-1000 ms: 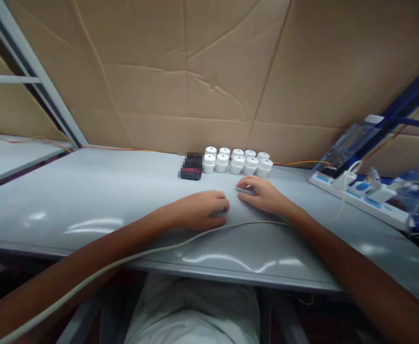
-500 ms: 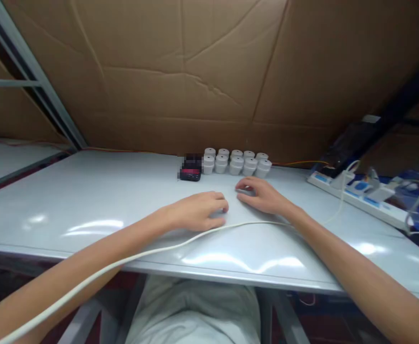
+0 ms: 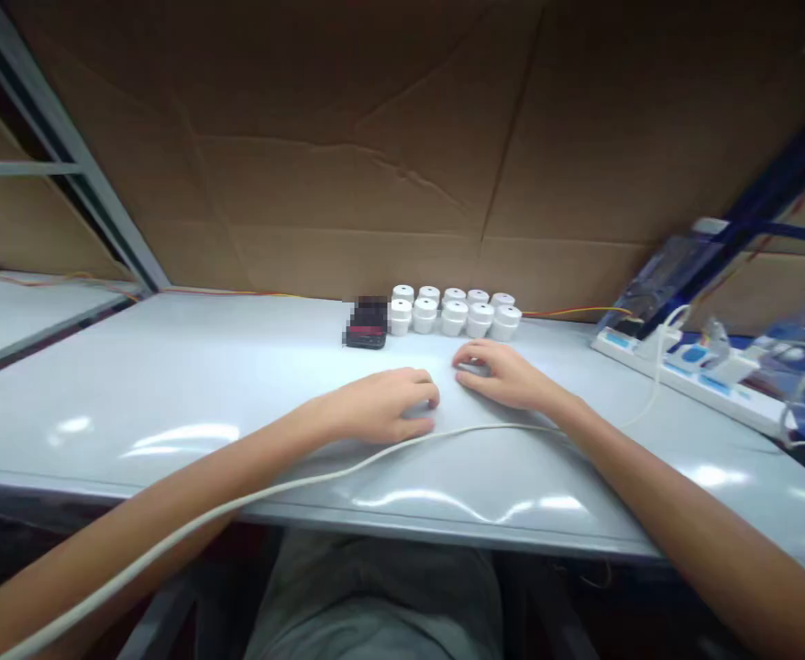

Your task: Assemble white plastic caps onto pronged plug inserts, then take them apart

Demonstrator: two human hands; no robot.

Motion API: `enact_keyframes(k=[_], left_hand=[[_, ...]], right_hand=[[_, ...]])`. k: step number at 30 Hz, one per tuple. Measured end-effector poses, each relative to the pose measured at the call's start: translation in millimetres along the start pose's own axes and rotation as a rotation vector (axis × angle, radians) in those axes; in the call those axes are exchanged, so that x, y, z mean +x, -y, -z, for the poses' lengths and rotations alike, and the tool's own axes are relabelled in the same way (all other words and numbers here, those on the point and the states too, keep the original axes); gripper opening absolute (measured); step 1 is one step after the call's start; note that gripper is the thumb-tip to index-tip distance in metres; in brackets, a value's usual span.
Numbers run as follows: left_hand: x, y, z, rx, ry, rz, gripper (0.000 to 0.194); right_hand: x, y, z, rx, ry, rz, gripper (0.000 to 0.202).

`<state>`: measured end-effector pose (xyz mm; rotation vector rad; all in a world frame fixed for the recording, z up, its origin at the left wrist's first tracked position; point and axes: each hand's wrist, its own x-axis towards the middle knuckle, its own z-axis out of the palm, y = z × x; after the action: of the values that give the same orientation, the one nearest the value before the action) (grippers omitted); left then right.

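Observation:
On the pale table (image 3: 251,394), my left hand (image 3: 387,404) rests with loosely curled fingers, thumb apart, and nothing visible in it. My right hand (image 3: 499,373) lies to its right in a similar relaxed curve, also without anything showing in its grasp. A gap separates the two. Just beyond my right hand stand several white round lidded containers (image 3: 454,318) in two rows. Left of them lies a black device (image 3: 367,330), partly pixelated. A white cable (image 3: 347,470) runs close in front of my left hand and passes by my right forearm.
A white power strip (image 3: 691,374) with plugs and cords lies along the right side. Cardboard (image 3: 347,183) forms the back wall. A metal frame post (image 3: 100,202) rises at the left. Thin yellow-orange wire (image 3: 574,312) runs along the back edge.
Both hands keep their place and pose. The containers and device stay put. Only the picture's brightness differs, with the cardboard and my lap now darker.

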<state>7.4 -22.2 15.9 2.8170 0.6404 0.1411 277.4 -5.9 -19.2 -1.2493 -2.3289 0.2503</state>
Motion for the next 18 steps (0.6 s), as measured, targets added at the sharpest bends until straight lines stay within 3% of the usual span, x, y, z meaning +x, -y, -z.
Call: enact_keyframes(k=[18], left_hand=[[0.2,3.3,-2.5,-0.021,-0.018,-0.021,0.025]], right_hand=[[0.1,-0.2,0.7,-0.001,0.011,0.01,0.019]])
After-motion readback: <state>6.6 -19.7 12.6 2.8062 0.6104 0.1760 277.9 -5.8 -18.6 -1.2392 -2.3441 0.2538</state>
